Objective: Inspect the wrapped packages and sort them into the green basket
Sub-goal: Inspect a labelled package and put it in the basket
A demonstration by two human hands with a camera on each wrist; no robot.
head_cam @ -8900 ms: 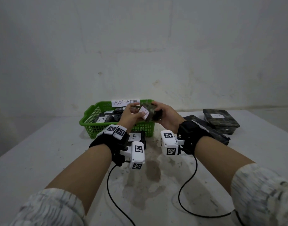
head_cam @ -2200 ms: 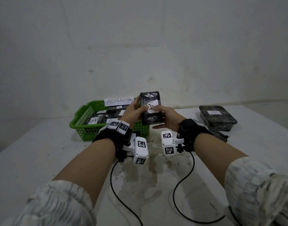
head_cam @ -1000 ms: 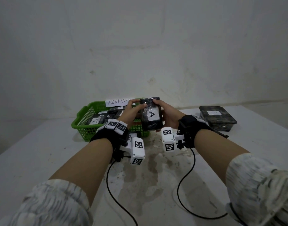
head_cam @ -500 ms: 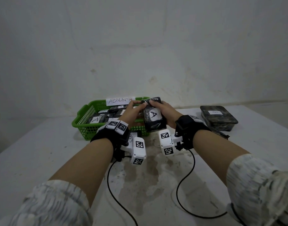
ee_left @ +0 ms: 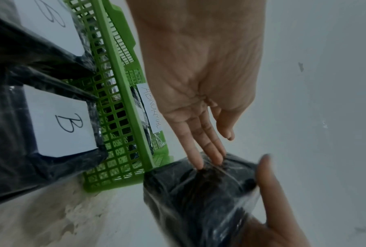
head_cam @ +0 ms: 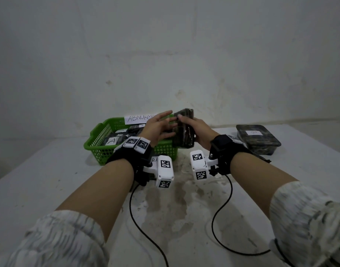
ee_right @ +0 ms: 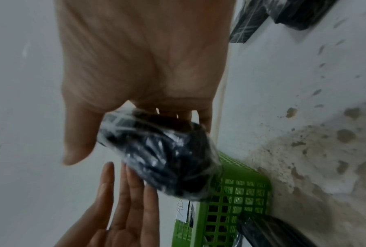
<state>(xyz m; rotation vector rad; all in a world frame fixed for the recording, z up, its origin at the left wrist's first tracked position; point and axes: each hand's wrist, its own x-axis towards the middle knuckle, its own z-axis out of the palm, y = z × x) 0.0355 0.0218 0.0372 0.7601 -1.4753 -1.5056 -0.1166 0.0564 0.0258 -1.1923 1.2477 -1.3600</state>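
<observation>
A dark package wrapped in clear film (head_cam: 184, 132) stands on edge just above the right end of the green basket (head_cam: 100, 145). My right hand (head_cam: 190, 126) grips it, thumb on the near face and fingers behind. My left hand (head_cam: 163, 124) is flat with straight fingers, its tips touching the package's left side. In the left wrist view the left fingertips (ee_left: 201, 160) rest on the package (ee_left: 199, 197). The right wrist view shows the package (ee_right: 167, 160) held in the right hand, with the left hand's fingers (ee_right: 133, 188) below it. No label shows on the package.
The basket carries an "ABNORMAL" paper tag (head_cam: 140, 118) and holds several wrapped packages, one marked A (head_cam: 112, 140). Packages marked B (ee_left: 61, 125) lie on the table in front of the basket under my left wrist. Another dark package (head_cam: 257, 138) lies at the right.
The package has turned from label A facing me to standing on edge. My left hand has let go and straightened its fingers against it. The right hand keeps its hold.
</observation>
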